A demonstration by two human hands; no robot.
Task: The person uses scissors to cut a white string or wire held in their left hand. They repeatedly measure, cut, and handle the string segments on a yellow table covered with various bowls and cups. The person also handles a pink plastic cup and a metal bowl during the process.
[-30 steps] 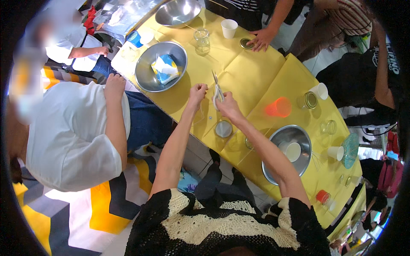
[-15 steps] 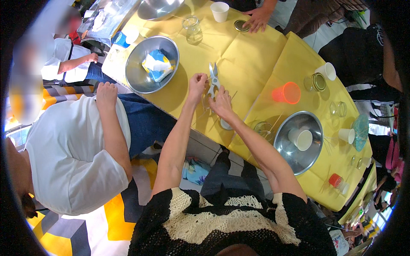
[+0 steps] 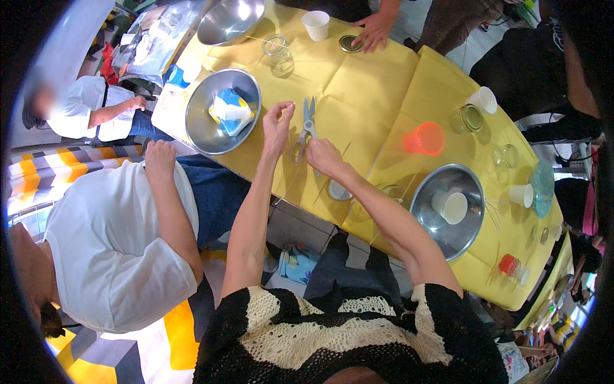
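Observation:
Grey scissors (image 3: 308,120) lie over the yellow table, blades pointing to the far side. My right hand (image 3: 324,155) is closed round their handle, and the blades are slightly parted. To the left of the blades, my left hand (image 3: 277,127) is raised with thumb and fingertips pinched together. Whatever sits in that pinch is too small to make out. Near my right wrist lies a round pale lid (image 3: 339,191). Thin sticks rest on the table around my hands.
A steel bowl (image 3: 251,137) with a blue, white and yellow packet (image 3: 231,114) stands left. Another steel bowl (image 3: 470,230) holding a white cup (image 3: 450,208) stands right. Beyond are a glass jar (image 3: 281,64), an orange cup (image 3: 424,139) and another person's hand (image 3: 376,31) on a lid.
My left hand has moved left, away from the scissors. The right hand has shifted slightly left with the scissors, its fingers now more curled. The whole view has shifted a little.

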